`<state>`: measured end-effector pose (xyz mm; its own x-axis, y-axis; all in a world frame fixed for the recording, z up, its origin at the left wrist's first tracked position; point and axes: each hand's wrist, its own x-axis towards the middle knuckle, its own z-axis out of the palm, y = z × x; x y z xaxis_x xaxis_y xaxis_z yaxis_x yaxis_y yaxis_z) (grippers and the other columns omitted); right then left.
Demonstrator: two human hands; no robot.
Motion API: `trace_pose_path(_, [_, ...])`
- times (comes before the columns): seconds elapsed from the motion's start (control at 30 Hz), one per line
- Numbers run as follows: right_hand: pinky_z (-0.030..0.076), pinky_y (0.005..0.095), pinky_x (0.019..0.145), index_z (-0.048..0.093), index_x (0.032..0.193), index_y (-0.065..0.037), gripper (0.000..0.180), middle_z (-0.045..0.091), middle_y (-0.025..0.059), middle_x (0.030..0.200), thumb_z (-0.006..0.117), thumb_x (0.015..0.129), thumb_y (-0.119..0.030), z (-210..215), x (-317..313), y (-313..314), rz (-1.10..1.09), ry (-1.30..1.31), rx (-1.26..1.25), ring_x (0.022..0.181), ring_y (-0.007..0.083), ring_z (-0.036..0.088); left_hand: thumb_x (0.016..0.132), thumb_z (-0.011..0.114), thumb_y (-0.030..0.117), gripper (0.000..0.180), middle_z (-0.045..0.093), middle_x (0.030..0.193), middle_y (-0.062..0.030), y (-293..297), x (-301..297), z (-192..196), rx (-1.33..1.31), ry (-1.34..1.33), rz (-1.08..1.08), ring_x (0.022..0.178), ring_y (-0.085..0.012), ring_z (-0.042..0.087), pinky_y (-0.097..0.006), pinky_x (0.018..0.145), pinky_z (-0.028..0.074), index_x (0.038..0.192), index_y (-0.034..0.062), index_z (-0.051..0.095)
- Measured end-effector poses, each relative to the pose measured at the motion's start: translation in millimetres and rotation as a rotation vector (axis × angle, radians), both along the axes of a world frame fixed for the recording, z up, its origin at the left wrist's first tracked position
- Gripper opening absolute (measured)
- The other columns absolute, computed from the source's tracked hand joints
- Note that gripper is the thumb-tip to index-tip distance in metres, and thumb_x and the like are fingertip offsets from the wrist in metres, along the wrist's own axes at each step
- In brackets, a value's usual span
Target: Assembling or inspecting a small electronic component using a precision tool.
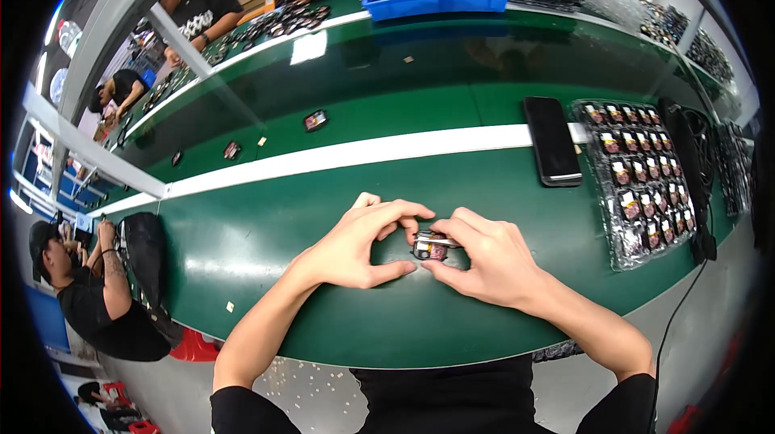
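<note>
Head view: left hand [355, 244] curved beside a small black device [429, 251] (its grip I couldn't tell), inward of the green bench's [234, 248] near edge; right hand [488, 260] pinched a slim metal tool [446, 242] over it. A phone [551, 143] and filled tray [628, 256] lay toward the right edge; past the far edge were a blue bin [440, 8] and people [210, 10].
</note>
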<state>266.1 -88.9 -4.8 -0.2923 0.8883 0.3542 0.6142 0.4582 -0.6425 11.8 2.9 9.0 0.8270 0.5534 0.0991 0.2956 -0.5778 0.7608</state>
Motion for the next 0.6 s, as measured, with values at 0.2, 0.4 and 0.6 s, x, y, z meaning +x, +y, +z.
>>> trace_pose_path(0.2, [0.058,0.0422,0.065,0.073,0.116,-0.002,0.042,0.07,0.0101,0.101,0.092,0.086,-0.023,23,36,-16,-0.12,-0.089,0.019,0.078,0.0304,0.075,0.079,0.089,0.009,0.055,0.075,0.112,-0.0083,7,5,2,-0.018,-0.137,0.179,0.091,-0.0219,0.064,-0.039,0.099,0.049,0.131,0.0034,0.075])
trace_pose_path(0.4, [0.062,0.0401,0.073,0.076,0.11,-0.002,0.04,0.074,0.0108,0.094,0.095,0.082,-0.023,55,111,-70,-0.636,0.023,0.106,0.084,0.027,0.079,0.091,0.088,0.019,0.053,0.067,0.145,-0.0169,78,-19,-4,0.708,0.077,0.475,0.135,-0.0381,0.063,-0.046,0.115,0.046,0.14,0.0053,0.071])
trace_pose_path(0.6, [0.06,0.0385,0.071,0.078,0.107,0.0,0.043,0.073,0.0106,0.09,0.098,0.08,-0.026,47,162,-132,-0.964,-0.095,0.178,0.077,0.0261,0.074,0.101,0.082,0.028,0.061,0.066,0.15,-0.0193,150,-28,-19,0.573,0.129,0.597,0.133,-0.0379,0.064,-0.047,0.113,0.052,0.156,0.0079,0.063])
